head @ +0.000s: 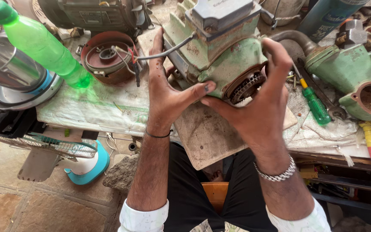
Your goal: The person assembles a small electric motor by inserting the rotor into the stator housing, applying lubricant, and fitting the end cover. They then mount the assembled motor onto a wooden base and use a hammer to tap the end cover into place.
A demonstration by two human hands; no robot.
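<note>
A worn green electric motor body (pixel 220 47) with a grey box on top stands on a wooden board (pixel 202 133) on the bench. Its open end shows a rusty winding and rotor core (pixel 246 86). My left hand (pixel 164 86) lies flat against the motor's left side, thumb pressed on the lower housing. My right hand (pixel 263 99) curls around the open end, fingers over the top edge and thumb below. A grey cable (pixel 164 52) runs from the motor to the left.
A green plastic bottle (pixel 39 43) and a steel pot (pixel 5 64) stand at the left, a round rusty end cover (pixel 108 58) behind. A green-handled screwdriver (pixel 314 103) and a green pump casing (pixel 357 77) lie at the right. A small fan (pixel 78 159) sits on the floor.
</note>
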